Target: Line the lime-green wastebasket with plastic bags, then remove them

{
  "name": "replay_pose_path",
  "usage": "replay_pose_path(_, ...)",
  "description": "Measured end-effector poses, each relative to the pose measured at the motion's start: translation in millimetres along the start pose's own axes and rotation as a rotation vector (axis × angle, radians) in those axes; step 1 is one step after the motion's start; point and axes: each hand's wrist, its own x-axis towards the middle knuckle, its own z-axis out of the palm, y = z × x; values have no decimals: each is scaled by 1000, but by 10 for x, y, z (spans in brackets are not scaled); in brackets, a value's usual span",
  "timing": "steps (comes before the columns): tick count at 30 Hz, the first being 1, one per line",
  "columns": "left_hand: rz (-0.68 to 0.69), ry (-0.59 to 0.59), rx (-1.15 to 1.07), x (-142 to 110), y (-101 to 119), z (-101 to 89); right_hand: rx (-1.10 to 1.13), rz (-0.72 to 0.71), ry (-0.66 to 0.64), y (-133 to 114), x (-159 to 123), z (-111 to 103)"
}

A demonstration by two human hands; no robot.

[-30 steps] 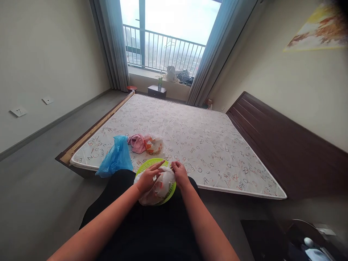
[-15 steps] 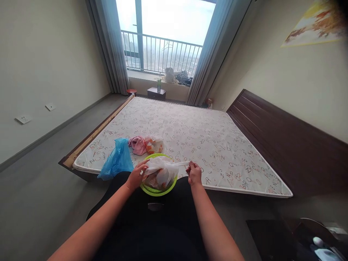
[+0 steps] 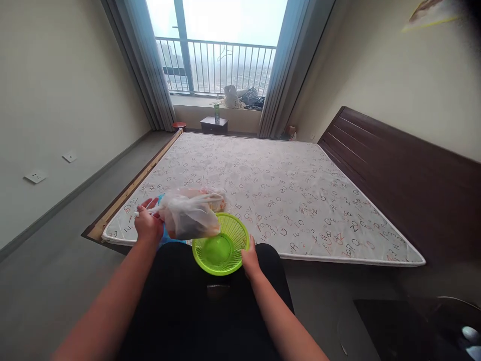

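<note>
A white plastic bag [image 3: 190,215] with something brownish inside is lifted to the left of the basket, partly over its rim. My left hand [image 3: 148,223] is closed on the bag's gathered handle. On my lap sits a lime-green plastic basket [image 3: 216,271], tilted toward me, its green bottom bare. My right hand [image 3: 250,258] grips the basket's right rim. Behind the white bag, a blue plastic bag [image 3: 173,242] shows only in part. Another clear bag with orange bits [image 3: 219,201] lies on the mattress, half covered by the lifted one.
The letter-printed mattress [image 3: 281,185] spreads ahead, with a dark wooden headboard [image 3: 394,165] at right. A small dark nightstand [image 3: 214,124] bearing a green bottle and a red stool [image 3: 179,126] stand near the window. A dark table [image 3: 406,326] is at lower right.
The white bag has come out of the basket and moved left in my left hand. My right hand has let go of the bag's handle and taken the basket's rim.
</note>
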Motion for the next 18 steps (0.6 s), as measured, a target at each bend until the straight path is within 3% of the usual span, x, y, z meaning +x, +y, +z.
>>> replay_pose_path(3, 183, 100, 57, 160, 13, -20, 162, 13, 112, -77, 177, -205)
replay_pose_path(6, 298, 53, 249, 198, -202, -49, 179, -58, 181, -148, 312, -415)
replay_pose_path(8, 313, -154, 465, 222, -443, -72, 161, -112, 212, -166, 362, -506)
replay_pose_path(11, 156, -614, 718, 304, -830, -119, 152, -139, 193, -135, 395, -552)
replay_pose_path(13, 49, -757, 786, 384, -1020, -158, 147, -123, 155, -96, 399, -538)
replay_pose_path(15, 66, -754, 830, 486, -1119, -185, 117, -121, 135, -70, 397, -506)
replay_pose_path(18, 240, -619, 949, 707, -1151, -131, 56, -150, 136, -83, 398, -450)
